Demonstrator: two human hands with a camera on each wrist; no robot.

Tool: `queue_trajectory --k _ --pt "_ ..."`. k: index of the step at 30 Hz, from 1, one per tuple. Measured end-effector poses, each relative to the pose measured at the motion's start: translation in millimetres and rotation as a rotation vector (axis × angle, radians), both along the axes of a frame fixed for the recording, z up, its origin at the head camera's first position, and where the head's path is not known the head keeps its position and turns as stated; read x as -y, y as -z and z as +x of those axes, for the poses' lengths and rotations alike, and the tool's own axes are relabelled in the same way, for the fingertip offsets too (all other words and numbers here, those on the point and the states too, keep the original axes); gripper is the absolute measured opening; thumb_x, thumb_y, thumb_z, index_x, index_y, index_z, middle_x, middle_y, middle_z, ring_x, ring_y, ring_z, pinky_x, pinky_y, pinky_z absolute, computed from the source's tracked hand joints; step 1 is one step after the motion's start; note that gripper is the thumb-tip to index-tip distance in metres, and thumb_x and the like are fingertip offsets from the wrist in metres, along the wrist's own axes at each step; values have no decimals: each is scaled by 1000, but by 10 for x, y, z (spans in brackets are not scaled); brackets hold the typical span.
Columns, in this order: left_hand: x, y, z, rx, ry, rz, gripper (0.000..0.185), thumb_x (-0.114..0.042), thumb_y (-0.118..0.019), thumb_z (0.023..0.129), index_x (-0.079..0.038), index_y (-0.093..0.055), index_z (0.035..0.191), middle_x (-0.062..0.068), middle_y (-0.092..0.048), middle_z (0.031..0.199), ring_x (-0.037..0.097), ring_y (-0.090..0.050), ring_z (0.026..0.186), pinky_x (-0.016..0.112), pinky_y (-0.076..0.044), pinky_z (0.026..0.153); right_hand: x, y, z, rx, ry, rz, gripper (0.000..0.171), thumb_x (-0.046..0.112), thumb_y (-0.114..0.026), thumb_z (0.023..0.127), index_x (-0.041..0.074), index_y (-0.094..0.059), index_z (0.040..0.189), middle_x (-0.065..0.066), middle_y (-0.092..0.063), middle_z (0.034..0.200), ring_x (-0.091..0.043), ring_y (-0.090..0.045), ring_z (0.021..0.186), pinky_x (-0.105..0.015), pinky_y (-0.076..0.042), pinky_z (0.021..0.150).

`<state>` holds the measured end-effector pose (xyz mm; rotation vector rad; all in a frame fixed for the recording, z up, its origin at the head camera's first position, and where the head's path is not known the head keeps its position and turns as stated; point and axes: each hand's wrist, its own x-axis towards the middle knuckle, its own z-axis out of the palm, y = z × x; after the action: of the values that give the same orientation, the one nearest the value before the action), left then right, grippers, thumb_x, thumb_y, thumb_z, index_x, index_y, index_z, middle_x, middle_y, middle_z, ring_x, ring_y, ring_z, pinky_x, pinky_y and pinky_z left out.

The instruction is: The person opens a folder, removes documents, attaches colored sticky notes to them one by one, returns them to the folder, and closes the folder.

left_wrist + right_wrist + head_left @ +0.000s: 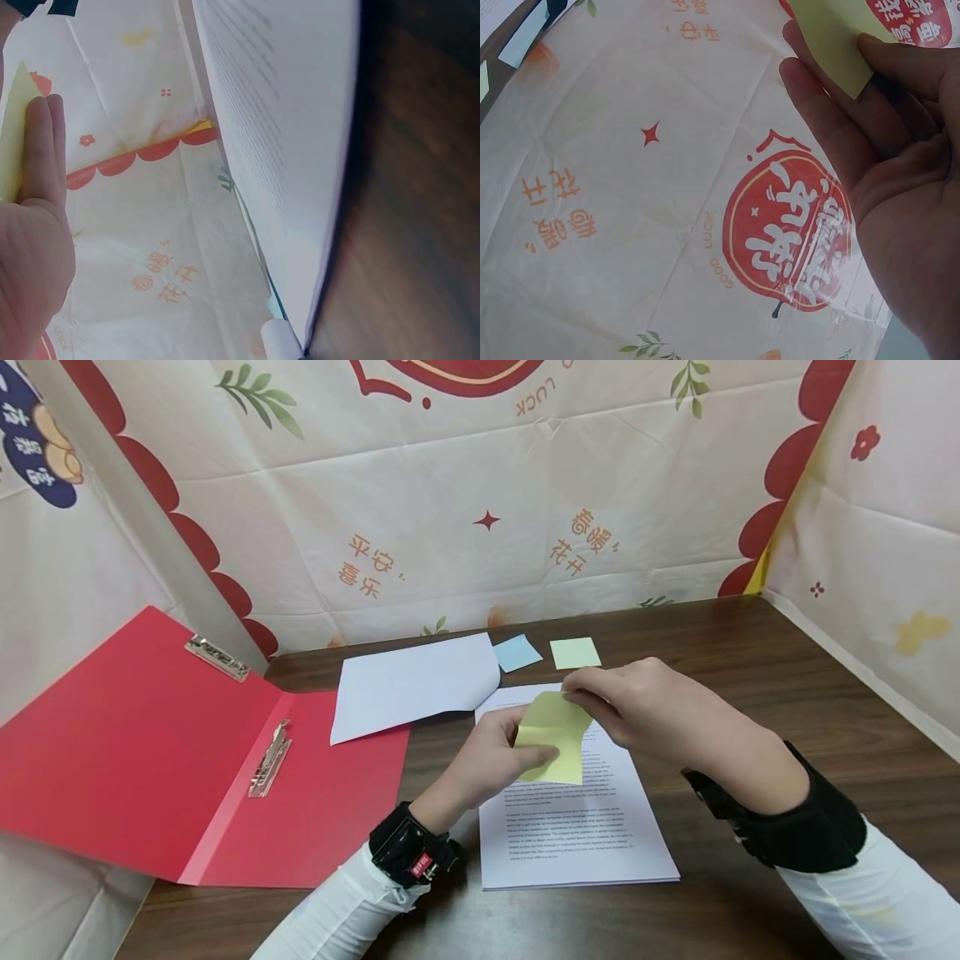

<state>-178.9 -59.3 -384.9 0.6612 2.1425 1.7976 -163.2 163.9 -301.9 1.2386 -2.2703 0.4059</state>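
I hold the yellow note (553,745) above the printed page (570,827): my right hand (637,702) pinches its top edge, my left hand (491,760) grasps its left edge. The counter (750,652) at right lies free.

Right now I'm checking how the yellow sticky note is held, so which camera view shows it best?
The head view: the whole yellow sticky note shows above the printed page, pinched by the right hand at its top and the left hand at its side. The left wrist view shows only an edge, the right wrist view only a corner.
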Motion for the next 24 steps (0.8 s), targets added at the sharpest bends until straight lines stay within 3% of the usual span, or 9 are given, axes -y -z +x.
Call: queue_trajectory --k 3,7,10,13,16,19,24 --pt "-19 -15 23 -18 0 -30 41 2 -73 93 -2 -67 133 18 -77 110 12 -70 85 27 -59 75 -31 -40 0 -20 23 -11 34 -6 -89 78 4 -74 107 -5 -81 91 -8 -69 67 -27 -63 63" --pt "-34 -25 34 -54 -24 -107 54 1 -75 91 -16 -66 142 11 -74 112 11 -68 85 26 -57 76 -95 -104 1 -87 45 -54 39 -7 -91 73 3 -74 106 -5 -81 87 -7 -67 64 -27 -62 60" --pt "-7 -50 12 -52 -85 -156 61 1 -76 91 -29 -66 144 7 -69 119 12 -67 85 27 -56 75 -148 -145 16 -106 78 -70 41 -6 -92 72 4 -74 106 -5 -80 86 -6 -63 62 -26 -59 57" --pt "77 -118 -43 -11 -182 -132 62 1 -75 91 -34 -67 141 9 -67 124 17 -68 87 29 -58 73 -163 -123 21 -71 136 -27 36 -3 -90 76 6 -70 105 -5 -79 84 -4 -57 60 -25 -55 53" --pt "206 -233 -110 30 -286 -45 58 2 -74 92 -31 -68 139 13 -66 125 22 -68 95 31 -62 74 -92 8 17 41 184 94 25 0 -84 85 8 -67 101 -1 -74 79 -4 -51 58 -22 -49 51" --pt "330 -335 -149 56 -358 30 53 0 -74 93 -31 -69 136 12 -63 129 26 -67 107 32 -64 79 63 263 11 200 182 254 15 4 -77 92 10 -65 97 3 -66 73 -4 -45 57 -19 -42 52" --pt "408 -414 -170 44 -367 66 50 -2 -73 95 -33 -70 133 11 -63 129 27 -65 111 32 -64 80 290 642 24 303 162 436 14 9 -75 97 10 -61 95 3 -63 68 -6 -43 54 -18 -37 52"
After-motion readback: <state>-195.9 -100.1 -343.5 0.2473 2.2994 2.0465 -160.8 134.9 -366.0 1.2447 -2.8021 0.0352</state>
